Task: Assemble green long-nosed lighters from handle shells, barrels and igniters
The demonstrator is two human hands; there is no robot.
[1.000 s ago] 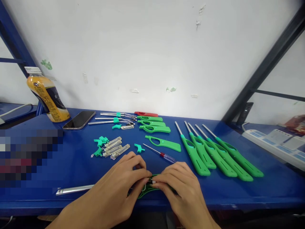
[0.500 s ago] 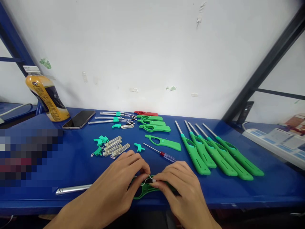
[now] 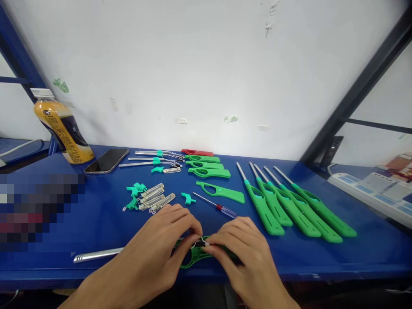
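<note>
Across the blue table [image 3: 106,231], nearer than the screwdriver [image 3: 219,207], the left hand [image 3: 164,246] and right hand [image 3: 246,246] pinch above a green shell [image 3: 195,258]; left of the screwdriver lies a teal trigger [image 3: 187,198]; nearer than that tool, the right grips a black piece [image 3: 201,243] by its pale end, the left a thin white wire [image 3: 193,246]

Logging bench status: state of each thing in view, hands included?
Left hand: pinching white wire
Right hand: pinching black part's white end
Green shell: open, inner side up, partly covered by hands
Metal tube: lying, partly hidden
Five lighters: lying, tubes fitted
Screwdriver: lying
Phone: screen up, dark
Bottle: standing, capped
Clear cylinders: piled, fill unclear
Red shell: lying
</note>
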